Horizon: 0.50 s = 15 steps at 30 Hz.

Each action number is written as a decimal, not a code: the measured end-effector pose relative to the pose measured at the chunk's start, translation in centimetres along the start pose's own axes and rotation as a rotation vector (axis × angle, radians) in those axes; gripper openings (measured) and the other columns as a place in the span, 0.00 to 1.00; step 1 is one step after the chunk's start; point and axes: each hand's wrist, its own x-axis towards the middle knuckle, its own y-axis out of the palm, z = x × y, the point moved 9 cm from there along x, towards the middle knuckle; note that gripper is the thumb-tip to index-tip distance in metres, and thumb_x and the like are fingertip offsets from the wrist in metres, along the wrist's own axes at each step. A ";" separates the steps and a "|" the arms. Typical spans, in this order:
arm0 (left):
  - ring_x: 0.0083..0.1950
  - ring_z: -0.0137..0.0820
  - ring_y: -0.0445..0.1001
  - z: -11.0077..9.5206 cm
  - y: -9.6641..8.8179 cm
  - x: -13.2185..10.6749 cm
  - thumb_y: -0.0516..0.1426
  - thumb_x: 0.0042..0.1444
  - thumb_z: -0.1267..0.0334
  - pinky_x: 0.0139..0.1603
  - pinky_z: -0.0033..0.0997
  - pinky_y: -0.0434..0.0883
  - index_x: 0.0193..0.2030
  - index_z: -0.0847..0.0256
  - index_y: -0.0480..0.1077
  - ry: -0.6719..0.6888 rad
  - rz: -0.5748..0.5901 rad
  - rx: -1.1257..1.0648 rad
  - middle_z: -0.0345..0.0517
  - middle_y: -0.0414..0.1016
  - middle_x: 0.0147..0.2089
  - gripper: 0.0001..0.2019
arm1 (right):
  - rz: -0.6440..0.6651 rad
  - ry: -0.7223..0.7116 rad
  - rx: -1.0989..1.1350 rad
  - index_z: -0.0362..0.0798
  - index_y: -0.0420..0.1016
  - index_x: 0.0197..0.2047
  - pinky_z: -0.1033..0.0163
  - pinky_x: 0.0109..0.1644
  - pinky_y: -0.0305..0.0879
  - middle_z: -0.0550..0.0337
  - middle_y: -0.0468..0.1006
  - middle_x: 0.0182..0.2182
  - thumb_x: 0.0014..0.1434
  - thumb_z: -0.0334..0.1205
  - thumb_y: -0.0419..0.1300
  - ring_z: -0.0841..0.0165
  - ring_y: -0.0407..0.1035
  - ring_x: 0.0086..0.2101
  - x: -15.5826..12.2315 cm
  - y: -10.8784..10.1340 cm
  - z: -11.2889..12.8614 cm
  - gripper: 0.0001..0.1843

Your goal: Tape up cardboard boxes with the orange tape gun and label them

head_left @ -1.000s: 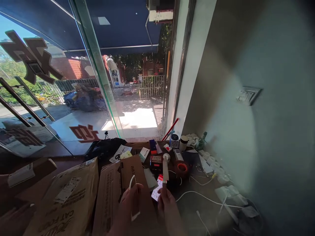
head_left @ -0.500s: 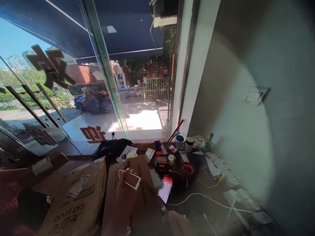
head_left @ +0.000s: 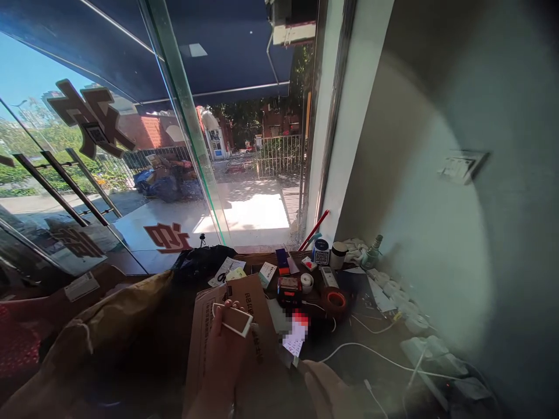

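Note:
My left hand is closed around a phone with a white rim, fingertips curled over its far edge. It is held above a brown cardboard box with printed characters. My right hand is at the bottom, right of the box, dim and partly blurred. Its fingers are drawn together, and a small pale piece shows at their tips; what it is I cannot make out. Just beyond those fingertips lies a white printed slip, partly pixelated. A black and red device stands behind the slip.
At left are a large brown package, dark on its near side, and another person's red patterned sleeve. A tape roll, a jar, a bottle and a white cable lie right. Glass panels stand ahead.
The brown package at left has shifted and turned; its label and printing no longer show. My right hand has moved slightly right and up. My left hand still holds the phone.

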 end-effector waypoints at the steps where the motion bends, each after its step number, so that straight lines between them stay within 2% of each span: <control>1: 0.33 0.30 0.78 0.0 0.1 0.0 0.44 0.66 0.65 0.37 0.30 0.76 0.29 0.60 0.76 0.003 0.007 0.002 0.44 0.79 0.31 0.22 | -0.021 -0.011 -0.028 0.54 0.81 0.41 0.59 0.45 0.70 0.52 0.82 0.39 0.58 0.69 0.44 0.57 0.76 0.43 0.0 -0.1 0.1 0.34; 6: 0.36 0.29 0.79 0.1 0.0 0.2 0.45 0.66 0.64 0.40 0.29 0.75 0.31 0.59 0.76 0.005 0.048 -0.009 0.44 0.79 0.33 0.20 | -0.117 -0.063 -0.113 0.54 0.81 0.42 0.59 0.46 0.71 0.51 0.83 0.39 0.60 0.67 0.43 0.56 0.76 0.43 -0.4 -0.7 0.5 0.33; 10: 0.37 0.29 0.78 0.1 -0.3 0.6 0.48 0.65 0.65 0.41 0.29 0.75 0.32 0.60 0.76 0.019 0.053 -0.001 0.44 0.79 0.33 0.17 | -0.142 -0.127 -0.127 0.55 0.81 0.42 0.60 0.46 0.71 0.52 0.83 0.38 0.61 0.66 0.42 0.57 0.76 0.43 -0.5 -0.8 0.9 0.33; 15: 0.37 0.30 0.78 0.0 -0.4 0.7 0.51 0.63 0.64 0.40 0.28 0.76 0.33 0.60 0.77 0.027 0.067 0.020 0.43 0.80 0.34 0.13 | -0.142 -0.117 -0.156 0.55 0.81 0.43 0.60 0.46 0.72 0.53 0.83 0.39 0.61 0.65 0.42 0.57 0.76 0.44 -0.5 -0.6 0.4 0.32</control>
